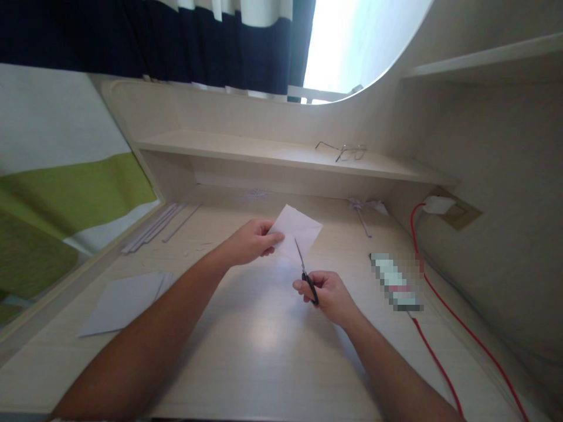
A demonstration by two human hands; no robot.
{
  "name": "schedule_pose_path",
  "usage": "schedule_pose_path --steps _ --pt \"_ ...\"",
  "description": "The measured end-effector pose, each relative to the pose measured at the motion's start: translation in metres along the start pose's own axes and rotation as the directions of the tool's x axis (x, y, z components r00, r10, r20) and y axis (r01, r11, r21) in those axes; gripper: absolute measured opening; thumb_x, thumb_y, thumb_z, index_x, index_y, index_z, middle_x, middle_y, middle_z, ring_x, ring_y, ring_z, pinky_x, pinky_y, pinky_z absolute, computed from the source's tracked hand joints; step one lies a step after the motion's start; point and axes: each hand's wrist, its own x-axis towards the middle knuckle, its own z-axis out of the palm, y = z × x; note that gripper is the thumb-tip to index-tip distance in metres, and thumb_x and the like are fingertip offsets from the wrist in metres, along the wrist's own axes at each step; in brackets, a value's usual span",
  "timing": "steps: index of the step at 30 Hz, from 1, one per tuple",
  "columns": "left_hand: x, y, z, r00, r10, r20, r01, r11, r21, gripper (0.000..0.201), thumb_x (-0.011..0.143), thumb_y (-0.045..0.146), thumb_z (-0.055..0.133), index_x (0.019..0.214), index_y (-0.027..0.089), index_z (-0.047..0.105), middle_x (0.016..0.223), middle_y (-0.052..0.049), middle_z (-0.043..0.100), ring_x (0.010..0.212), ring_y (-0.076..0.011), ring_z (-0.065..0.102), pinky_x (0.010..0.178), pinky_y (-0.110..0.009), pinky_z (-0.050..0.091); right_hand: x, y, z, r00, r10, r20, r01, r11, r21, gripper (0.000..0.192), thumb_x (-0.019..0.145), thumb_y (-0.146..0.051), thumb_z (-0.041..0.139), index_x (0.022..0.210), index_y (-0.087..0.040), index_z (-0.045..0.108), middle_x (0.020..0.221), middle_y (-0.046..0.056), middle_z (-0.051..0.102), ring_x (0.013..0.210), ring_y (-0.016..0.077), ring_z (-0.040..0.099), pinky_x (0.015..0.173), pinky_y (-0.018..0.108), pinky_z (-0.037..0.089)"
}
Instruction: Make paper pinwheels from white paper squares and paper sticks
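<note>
My left hand (253, 241) pinches the left corner of a white sheet of paper (303, 225) between thumb and fingers, holding it up over the desk. The sheet looks squarish and is turned corner-up. My right hand (328, 293) grips a pair of scissors (308, 281) by the black handles. Their metal blades point up and lie against the lower middle of the sheet; whether they are cutting into it I cannot tell. To the left of my left forearm lies a small stack of white paper (123, 302).
Folded paper strips (153, 228) lie at the left. Paper snowflake-like pieces rest at the back (256, 195), with a paper shape on a stick (363, 217) at right. Glasses (352, 152) sit on the shelf (264, 149). A phone (396, 282) is plugged into a red cable (457, 319).
</note>
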Motion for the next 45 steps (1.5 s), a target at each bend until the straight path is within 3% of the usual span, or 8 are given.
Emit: schedule_pose_path --steps 14,18,22,26,32,38,42,45 --pt "0.007 -0.012 -0.001 1.0 -0.03 -0.003 0.03 0.999 -0.02 0.021 0.083 0.036 0.063 0.076 0.016 0.058 0.061 0.003 0.052 0.052 -0.0095 0.046 0.05 -0.022 0.034 0.0 -0.001 -0.002 1.0 0.026 -0.001 -0.026 0.998 -0.06 0.044 0.073 -0.057 0.077 0.057 -0.018 0.062 0.052 -0.003 0.051 0.051 0.0105 0.041 0.053 0.027 0.03" --pt "0.009 -0.017 -0.007 0.994 -0.012 -0.109 0.023 0.995 0.098 0.02 0.083 0.036 0.06 0.078 0.016 0.061 0.062 0.002 0.054 0.053 -0.0111 0.048 0.051 -0.023 0.035 0.003 0.003 -0.012 0.997 0.04 0.069 -0.022 0.971 -0.237 0.033 0.074 -0.049 0.079 0.072 -0.018 0.071 0.064 -0.001 0.063 0.058 0.0128 0.05 0.056 0.026 0.033" --pt "0.002 -0.04 -0.007 0.961 -0.006 -0.275 0.073 0.969 0.235 0.021 0.083 0.034 0.057 0.08 0.016 0.065 0.067 -0.001 0.06 0.058 -0.0135 0.052 0.053 -0.024 0.035 0.01 0.005 -0.036 0.985 0.084 -0.151 -0.165 0.71 -0.684 0.03 0.074 -0.046 0.081 0.07 -0.018 0.071 0.068 0.004 0.069 0.061 0.0161 0.056 0.053 0.028 0.029" --pt "-0.028 -0.068 0.002 0.961 -0.077 -0.265 0.134 0.969 0.207 0.022 0.081 0.035 0.057 0.077 0.016 0.066 0.066 -0.002 0.061 0.059 -0.0146 0.055 0.056 -0.025 0.038 0.021 0.001 -0.057 0.971 0.101 -0.218 -0.239 0.481 -0.844 0.033 0.078 -0.05 0.078 0.08 -0.018 0.076 0.08 0.01 0.075 0.069 0.0202 0.064 0.055 0.029 0.033" --pt "-0.086 -0.085 0.012 0.948 -0.144 -0.283 0.199 0.964 0.175 0.024 0.081 0.037 0.058 0.073 0.016 0.064 0.064 0.0 0.057 0.059 -0.0136 0.051 0.055 -0.024 0.033 0.043 -0.008 -0.064 0.967 0.063 -0.249 -0.253 0.382 -0.889 0.028 0.073 -0.038 0.079 0.084 -0.012 0.08 0.086 0.02 0.077 0.079 0.0265 0.07 0.061 0.031 0.039" --pt "-0.111 -0.078 0.013 0.948 -0.179 -0.264 0.218 0.967 0.129 0.025 0.082 0.04 0.057 0.076 0.016 0.064 0.062 0.001 0.053 0.058 -0.0136 0.048 0.054 -0.024 0.033 0.04 -0.019 -0.057 0.962 -0.053 -0.266 -0.221 0.419 -0.881 0.027 0.081 -0.038 0.075 0.095 -0.016 0.079 0.1 0.017 0.078 0.093 0.027 0.071 0.069 0.03 0.043" --pt "-0.113 -0.079 0.012 0.965 -0.205 -0.161 0.216 0.975 0.053 0.026 0.079 0.041 0.061 0.076 0.016 0.064 0.066 0.0 0.057 0.06 -0.0137 0.05 0.057 -0.024 0.036 0.026 -0.025 -0.024 0.943 -0.294 -0.154 0.134 0.763 -0.633 0.033 0.089 -0.05 0.067 0.095 -0.019 0.076 0.096 0.011 0.078 0.085 0.0209 0.07 0.075 0.029 0.048" --pt "-0.119 -0.081 0.008 0.978 -0.198 -0.061 0.199 0.98 0.019 0.026 0.08 0.042 0.063 0.08 0.016 0.067 0.071 -0.001 0.062 0.062 -0.0143 0.052 0.061 -0.025 0.039 0.035 -0.026 0.009 0.947 -0.322 0.013 0.304 0.879 -0.368 0.036 0.091 -0.05 0.064 0.094 -0.016 0.074 0.09 0.009 0.077 0.081 0.0187 0.07 0.071 0.027 0.05"
